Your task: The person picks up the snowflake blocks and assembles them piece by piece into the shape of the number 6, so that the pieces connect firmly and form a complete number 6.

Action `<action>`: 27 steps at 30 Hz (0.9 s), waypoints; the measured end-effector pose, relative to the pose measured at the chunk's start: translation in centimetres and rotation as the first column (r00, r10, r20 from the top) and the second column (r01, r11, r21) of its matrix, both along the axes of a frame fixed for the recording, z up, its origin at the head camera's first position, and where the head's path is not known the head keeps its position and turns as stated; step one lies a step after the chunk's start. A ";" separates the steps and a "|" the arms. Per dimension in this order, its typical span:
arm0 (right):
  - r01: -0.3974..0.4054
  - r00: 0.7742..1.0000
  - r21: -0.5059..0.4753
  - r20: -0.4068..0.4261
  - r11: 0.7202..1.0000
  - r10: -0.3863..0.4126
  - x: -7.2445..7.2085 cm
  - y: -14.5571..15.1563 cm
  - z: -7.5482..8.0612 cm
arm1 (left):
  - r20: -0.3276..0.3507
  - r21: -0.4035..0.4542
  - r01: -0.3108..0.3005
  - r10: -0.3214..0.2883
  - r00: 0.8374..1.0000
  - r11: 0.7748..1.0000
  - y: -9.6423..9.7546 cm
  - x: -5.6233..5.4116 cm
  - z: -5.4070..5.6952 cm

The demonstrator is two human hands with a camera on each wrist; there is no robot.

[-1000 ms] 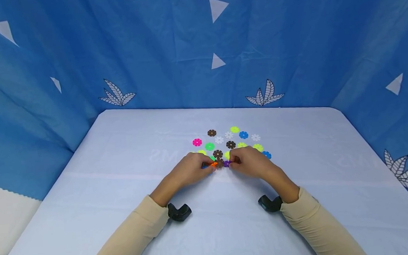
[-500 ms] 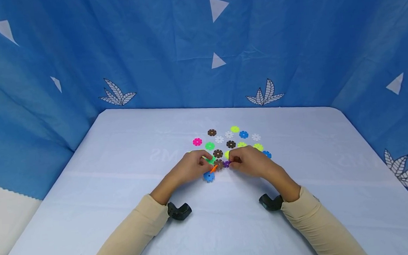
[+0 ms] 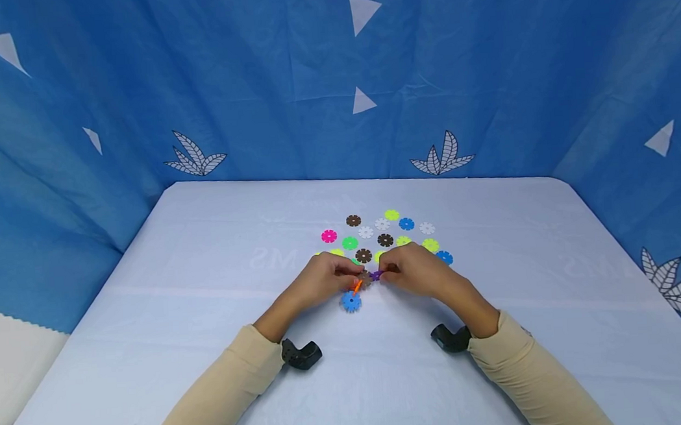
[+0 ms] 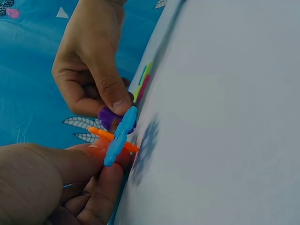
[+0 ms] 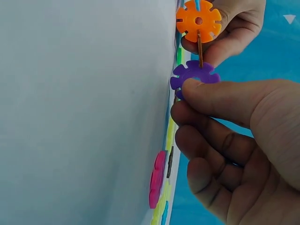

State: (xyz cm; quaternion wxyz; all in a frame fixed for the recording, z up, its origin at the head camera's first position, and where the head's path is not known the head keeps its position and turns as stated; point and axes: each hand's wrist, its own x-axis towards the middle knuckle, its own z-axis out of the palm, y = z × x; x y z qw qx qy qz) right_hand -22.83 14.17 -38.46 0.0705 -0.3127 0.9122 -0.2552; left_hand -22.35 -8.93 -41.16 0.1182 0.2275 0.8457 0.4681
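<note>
Four linked discs [image 5: 201, 50]: light, stiff plastic, I judge — grip the rims.
Left hand [image 3: 320, 279]: I pinch them beside the orange disc [image 5: 190, 21].
Right hand [image 3: 412, 268]: I pinch the purple disc [image 5: 187, 72], right of the orange disc.

The person is wearing a long, plain beige left sleeve [image 3: 217, 395] and a matching right sleeve [image 3: 540, 376], both creasing softly and ending in straight edges. A black, bent left wrist unit [image 3: 302, 354] and a similar right wrist unit [image 3: 450, 339] are jutting toward the scene's middle, both looking smooth. The left hand [image 3: 318, 282] and right hand [image 3: 417, 271] are going bare.
</note>
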 end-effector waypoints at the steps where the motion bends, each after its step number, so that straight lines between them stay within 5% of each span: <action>1: 0.002 1.000 0.004 -0.006 1.000 -0.002 0.0 0.0 0.0 | 0.003 -0.002 -0.005 0.005 1.000 1.000 0.1 0.0 0.0; 15: -0.060 0.981 0.088 -0.177 0.994 0.075 0.8 -1.0 0.1 | 0.011 -0.015 -0.051 0.051 0.999 0.999 0.4 0.3 0.1; 22: -0.061 0.988 0.056 -0.137 0.997 0.069 0.5 -0.7 -0.1 | 0.029 -0.006 -0.035 0.035 0.999 0.999 0.2 0.2 0.1; 27: -0.035 0.999 0.091 -0.013 0.995 0.036 0.1 0.3 0.6 | 0.054 0.003 -0.038 0.038 0.998 0.999 0.2 0.2 0.2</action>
